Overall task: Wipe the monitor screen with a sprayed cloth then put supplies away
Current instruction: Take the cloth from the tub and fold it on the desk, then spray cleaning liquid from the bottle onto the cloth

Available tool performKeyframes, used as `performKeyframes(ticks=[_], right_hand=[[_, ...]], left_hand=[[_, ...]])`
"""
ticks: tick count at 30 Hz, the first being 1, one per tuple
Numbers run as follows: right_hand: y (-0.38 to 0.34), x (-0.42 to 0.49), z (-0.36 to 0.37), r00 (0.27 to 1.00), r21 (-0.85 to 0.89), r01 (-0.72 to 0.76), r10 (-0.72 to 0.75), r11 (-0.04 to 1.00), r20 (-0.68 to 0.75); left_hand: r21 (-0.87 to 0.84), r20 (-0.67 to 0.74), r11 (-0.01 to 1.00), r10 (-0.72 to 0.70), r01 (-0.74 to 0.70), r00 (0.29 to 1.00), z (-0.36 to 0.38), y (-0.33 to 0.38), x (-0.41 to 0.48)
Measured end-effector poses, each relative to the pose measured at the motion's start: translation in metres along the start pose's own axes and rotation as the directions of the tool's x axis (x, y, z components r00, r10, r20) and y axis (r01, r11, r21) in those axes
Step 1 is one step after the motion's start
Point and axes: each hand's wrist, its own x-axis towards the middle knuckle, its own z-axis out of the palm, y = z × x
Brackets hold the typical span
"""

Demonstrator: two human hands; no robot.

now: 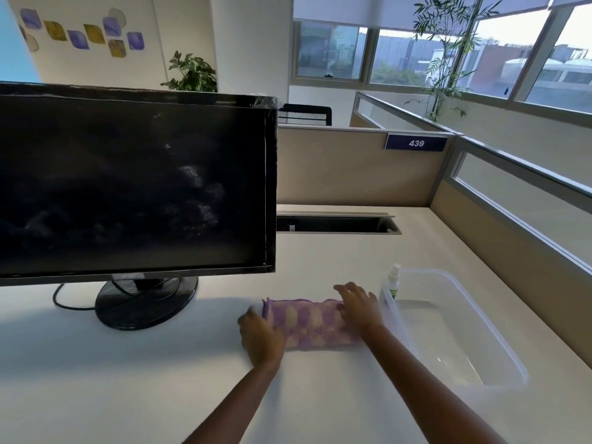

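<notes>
A purple and cream checked cloth (pixel 309 322) lies folded flat on the white desk. My left hand (pixel 261 339) rests on its left end with fingers curled over the edge. My right hand (pixel 360 306) presses flat on its right end, fingers spread. The black monitor (pixel 134 184) stands to the left on a round base (pixel 145 304), its dark screen smeared. A small spray bottle (pixel 393 282) with a white top stands just behind the corner of a clear plastic bin (pixel 499 341), to the right of the cloth.
A black cable (pixel 64 301) loops from the monitor base. A cable slot (pixel 336 224) opens in the desk behind. Beige partitions with a sign "439" (pixel 415 143) enclose the desk at the back and right.
</notes>
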Motion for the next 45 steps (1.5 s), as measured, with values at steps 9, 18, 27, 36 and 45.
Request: performKeyframes(ticks=[9,18,27,36,45], right_hand=[[-0.007,-0.043,0.052,0.991,-0.008,-0.023,0.023,1.0,0.129],[0.001,-0.04,0.048,0.987,-0.024,0.058,-0.054,0.998,0.151],[0.043,-0.017,-0.05,0.888,0.273,0.052,0.08,0.961,-0.453],[0.083,0.001,-0.053,0.913,0.528,-0.129,0.308,0.839,-0.266],[0.098,-0.011,-0.078,0.89,0.528,0.056,0.198,0.847,-0.412]], left_hand=[[0.558,0.457,0.408,0.576,-0.723,0.678,0.005,0.002,-0.005],[0.593,0.571,0.471,0.325,-0.653,0.754,0.026,-0.023,0.01],[0.519,0.466,0.589,0.412,-0.62,0.783,0.04,0.013,-0.001],[0.208,0.366,0.743,0.544,-0.636,0.755,0.041,0.054,-0.021],[-0.011,0.206,0.713,0.688,-0.701,0.696,0.042,0.087,-0.037]])
